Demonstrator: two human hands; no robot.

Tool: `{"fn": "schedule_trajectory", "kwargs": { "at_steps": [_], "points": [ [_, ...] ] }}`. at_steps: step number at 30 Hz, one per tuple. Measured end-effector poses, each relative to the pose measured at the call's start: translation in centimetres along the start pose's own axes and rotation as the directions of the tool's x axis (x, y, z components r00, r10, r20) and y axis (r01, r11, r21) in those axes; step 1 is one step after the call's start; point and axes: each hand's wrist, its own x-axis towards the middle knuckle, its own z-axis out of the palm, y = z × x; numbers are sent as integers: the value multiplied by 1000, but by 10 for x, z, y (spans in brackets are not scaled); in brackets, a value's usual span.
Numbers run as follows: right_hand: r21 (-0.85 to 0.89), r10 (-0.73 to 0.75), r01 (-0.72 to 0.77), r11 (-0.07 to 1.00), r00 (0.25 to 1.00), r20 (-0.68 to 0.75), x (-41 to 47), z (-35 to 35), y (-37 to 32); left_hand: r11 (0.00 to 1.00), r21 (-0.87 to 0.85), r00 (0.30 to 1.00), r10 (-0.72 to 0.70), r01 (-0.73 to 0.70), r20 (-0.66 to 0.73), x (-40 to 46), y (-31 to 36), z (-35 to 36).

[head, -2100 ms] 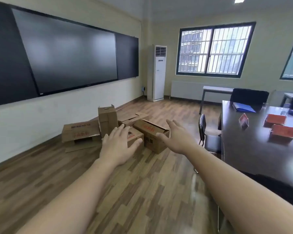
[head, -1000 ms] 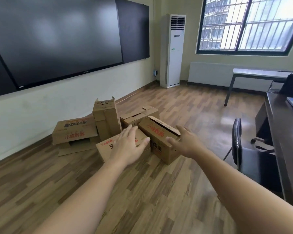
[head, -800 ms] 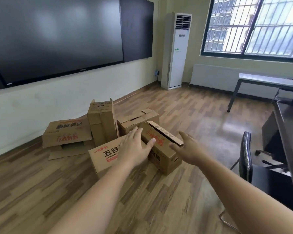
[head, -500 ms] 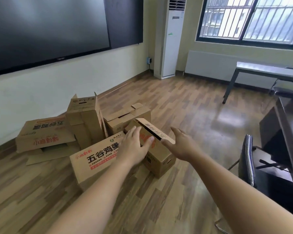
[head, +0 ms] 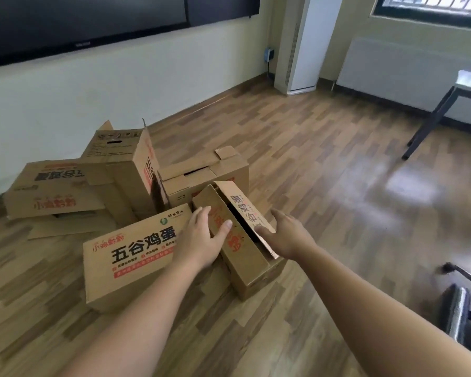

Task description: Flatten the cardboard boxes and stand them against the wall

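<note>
Both hands reach out over the pile on the wooden floor [head: 324, 164] in the head view: the left hand [head: 201, 240] lies with straight fingers on the top panel of the open box [head: 242, 257], while the right hand [head: 286, 236] touches its raised flap [head: 249, 210], fingers relaxed — neither grips anything. This box sits at the pile's near right, touching the printed box [head: 131, 259]; three more boxes lie behind, near the wall [head: 93, 85]. None looks flattened. To do it well, the person should probably lift this box clear first, open both ends, then press opposite corners together — flaps left shut would resist collapse.
</note>
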Motion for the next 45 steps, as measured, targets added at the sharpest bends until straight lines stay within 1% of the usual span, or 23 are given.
{"fn": "schedule_trajectory", "kwargs": {
  "at_steps": [4, 7, 10, 11, 12, 15, 18, 21, 24, 27, 30, 31, 32, 33, 34, 35, 36, 37, 38, 39, 40, 42, 45],
  "points": [
    [-28, 12, -10, 1000, 996, 92, 84, 4, 14, 995, -29, 995, -96, 97, 30, 65, 4, 33],
    [-44, 13, -6, 999, 989, 150, 149, 16, 28, 985, -70, 986, -155, 159, 62, 114, -6, 65],
    [-56, 44, -33, 998, 978, 204, 205, 26, 40, 975, -71, 974, -203, 211, 101, 163, -17, 95],
    [-52, 64, -54, 997, 974, 217, 231, 35, 46, 965, -92, 966, -234, 244, 114, 186, -23, 109],
    [-63, 93, -80, 995, 965, 246, 279, 52, 58, 950, -112, 951, -277, 293, 140, 225, -36, 135],
    [-62, 108, -94, 994, 955, 277, 312, 66, 67, 933, -141, 940, -313, 331, 137, 258, -44, 156],
    [-93, 112, -86, 992, 939, 324, 384, 106, 96, 891, -176, 906, -396, 419, 152, 314, -73, 211],
    [-76, 134, -115, 990, 930, 342, 445, 153, 129, 853, -177, 870, -465, 490, 164, 353, -105, 268],
    [-78, 133, -113, 991, 928, 348, 495, 209, 169, 853, -104, 854, -490, 511, 177, 383, -142, 336],
    [-60, 127, -114, 992, 931, 342, 537, 264, 209, 840, -52, 837, -529, 540, 138, 406, -172, 396],
    [36, 124, -144, 989, 937, 327, 560, 303, 237, 823, -28, 823, -565, 567, 58, 412, -199, 438],
    [44, 125, -145, 988, 943, 309, 564, 312, 244, 803, -20, 803, -594, 595, 33, 409, -209, 447],
    [36, 131, -147, 988, 949, 288, 569, 320, 252, 763, -23, 764, -645, 645, 19, 407, -219, 458],
    [20, 152, -163, 986, 953, 261, 574, 327, 260, 699, -41, 700, -714, 714, 17, 403, -228, 466],
    [-12, 182, -185, 983, 953, 241, 579, 333, 266, 604, -86, 608, -793, 792, 31, 400, -236, 474],
    [-43, 218, -214, 976, 948, 233, 583, 336, 270, 485, -171, 501, -862, 858, 71, 398, -241, 478],
    [-48, 259, -255, 966, 937, 235, 588, 340, 275, 365, -281, 411, -903, 888, 125, 397, -247, 482],
    [-33, 297, -298, 954, 922, 247, 593, 345, 280, 267, -382, 354, -918, 885, 178, 397, -251, 485],
    [-7, 328, -338, 941, 907, 266, 599, 350, 285, 202, -451, 323, -922, 870, 211, 399, -257, 489],
    [4, 348, -365, 931, 892, 289, 605, 353, 290, 173, -485, 312, -924, 857, 222, 400, -263, 492],
    [2, 358, -378, 926, 880, 312, 610, 355, 294, 174, -496, 314, -924, 851, 216, 402, -269, 495],
    [-15, 360, -378, 926, 867, 345, 618, 354, 300, 210, -488, 334, -925, 847, 180, 402, -271, 500],
    [-22, 354, -368, 929, 874, 332, 624, 350, 302, 244, -475, 337, -933, 845, 122, 401, -266, 502]
  ]
}}
